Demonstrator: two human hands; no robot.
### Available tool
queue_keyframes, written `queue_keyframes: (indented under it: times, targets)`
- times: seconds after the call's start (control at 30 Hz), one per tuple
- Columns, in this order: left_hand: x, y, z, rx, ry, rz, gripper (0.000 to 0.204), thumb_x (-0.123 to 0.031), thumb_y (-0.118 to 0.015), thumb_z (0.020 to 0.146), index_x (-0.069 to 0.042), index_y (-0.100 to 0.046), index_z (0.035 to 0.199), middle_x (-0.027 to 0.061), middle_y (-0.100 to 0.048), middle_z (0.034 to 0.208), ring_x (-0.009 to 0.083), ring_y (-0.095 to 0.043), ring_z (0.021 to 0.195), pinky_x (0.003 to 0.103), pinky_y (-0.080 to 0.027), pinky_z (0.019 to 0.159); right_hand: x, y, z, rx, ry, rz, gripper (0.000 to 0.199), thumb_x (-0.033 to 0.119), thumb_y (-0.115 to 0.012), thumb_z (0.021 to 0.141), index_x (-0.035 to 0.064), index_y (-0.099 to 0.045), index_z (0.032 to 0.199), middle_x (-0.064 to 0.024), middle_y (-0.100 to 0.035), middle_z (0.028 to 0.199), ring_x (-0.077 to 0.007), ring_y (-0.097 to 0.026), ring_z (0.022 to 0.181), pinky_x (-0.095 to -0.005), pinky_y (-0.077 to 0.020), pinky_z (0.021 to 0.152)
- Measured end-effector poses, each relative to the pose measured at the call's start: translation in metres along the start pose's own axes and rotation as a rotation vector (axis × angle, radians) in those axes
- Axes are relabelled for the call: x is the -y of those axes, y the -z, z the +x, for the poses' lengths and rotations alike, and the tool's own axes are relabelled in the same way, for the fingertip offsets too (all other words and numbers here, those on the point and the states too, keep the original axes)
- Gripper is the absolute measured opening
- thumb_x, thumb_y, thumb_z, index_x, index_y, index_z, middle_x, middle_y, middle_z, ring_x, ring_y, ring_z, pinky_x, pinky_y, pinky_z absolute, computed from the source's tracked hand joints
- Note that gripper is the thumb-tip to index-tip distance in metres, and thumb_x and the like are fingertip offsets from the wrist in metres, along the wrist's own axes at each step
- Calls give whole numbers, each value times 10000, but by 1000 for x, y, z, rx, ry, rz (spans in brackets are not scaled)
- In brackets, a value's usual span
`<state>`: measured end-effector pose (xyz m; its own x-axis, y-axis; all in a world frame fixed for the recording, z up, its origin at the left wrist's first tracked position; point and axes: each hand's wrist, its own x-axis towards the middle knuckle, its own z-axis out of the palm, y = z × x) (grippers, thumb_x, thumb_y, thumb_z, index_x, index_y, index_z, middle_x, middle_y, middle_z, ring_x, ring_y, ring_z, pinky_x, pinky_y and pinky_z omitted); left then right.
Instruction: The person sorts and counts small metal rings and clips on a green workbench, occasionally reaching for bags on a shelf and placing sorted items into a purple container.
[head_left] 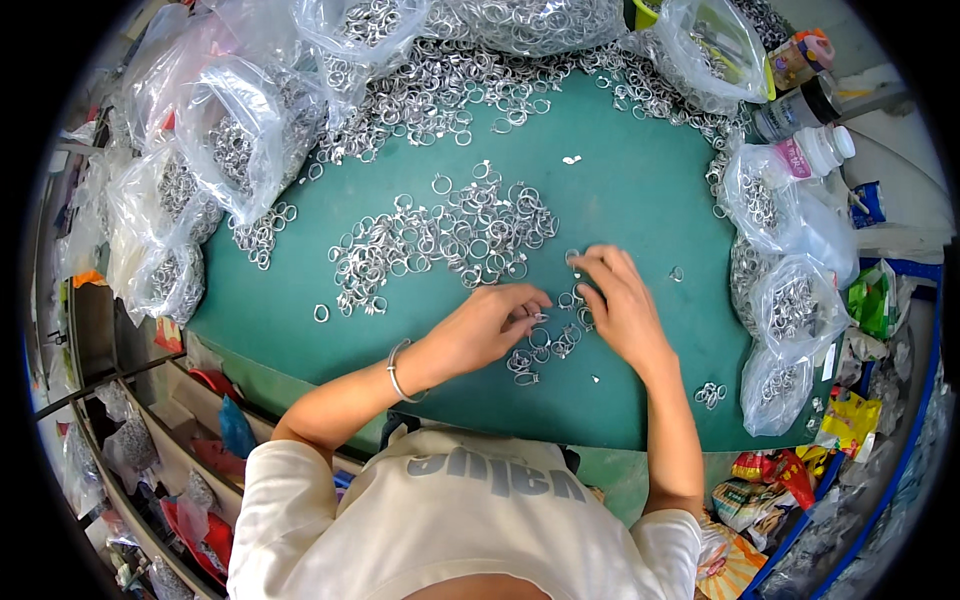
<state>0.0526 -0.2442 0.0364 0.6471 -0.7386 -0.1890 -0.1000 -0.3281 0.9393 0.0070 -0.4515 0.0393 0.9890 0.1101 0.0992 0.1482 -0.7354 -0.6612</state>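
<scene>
My left hand [485, 325] is closed in a pinch on a small silver-coloured metal ring [541, 317], just above the green tabletop [610, 215]. My right hand [622, 305] is beside it, its thumb and index finger curved and apart. Another ring [572, 256] lies at the index fingertip; whether the finger touches it, I cannot tell. Below and between the hands is a small group of loose rings [541, 345]. A larger spread of rings [440, 235] lies beyond my left hand.
A long heap of rings [430, 100] lines the table's far side. Clear plastic bags of rings stand along the left [235, 140] and right [790, 300] edges. A white bottle [815, 152] is at the far right. A small ring cluster [710, 395] lies right of my right forearm.
</scene>
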Motion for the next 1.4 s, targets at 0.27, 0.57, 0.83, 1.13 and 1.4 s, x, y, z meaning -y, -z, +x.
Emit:
queue_keyframes:
  times: [0.27,0.57,0.83,1.13,1.4]
  targets:
    - [5,0,-12,-41,-177,227,320,46,-584,803,-15,-594,1117,134,-610,1092,287,-574,1024,383,-472,851,8,13,-41,263,12,255,206,-47,-602,776,-2,-614,977,-118,-587,877,-309,-554,863,-377,-444,796]
    - [14,-37,-28,3,-365,229,422,74,-532,806,-3,-512,1220,179,-470,1269,344,-451,1187,452,-373,1012,13,-6,-27,-134,-47,-40,248,-17,-652,740,3,-610,984,-121,-569,905,-305,-540,864,-393,-438,805]
    - [11,-39,-27,-145,-459,388,318,8,-591,813,-6,-568,1129,160,-522,1187,328,-508,1093,435,-412,952,24,-6,-36,-80,-30,62,160,-25,-649,750,3,-596,898,-106,-567,893,-305,-553,885,-378,-439,829]
    - [6,-45,-36,-75,-468,388,293,-41,-606,831,-24,-576,1122,160,-507,1227,308,-468,1202,496,-347,1042,14,-15,-35,-65,-45,81,115,27,-666,753,20,-590,840,-104,-554,839,-304,-537,825,-405,-426,764]
    - [20,-30,-43,-88,-525,350,367,-15,-637,780,-40,-577,1141,148,-498,1264,321,-464,1212,509,-317,1061,-27,-1,-27,-359,-209,-573,199,28,-661,747,34,-587,931,-126,-556,952,-312,-517,914,-413,-408,774]
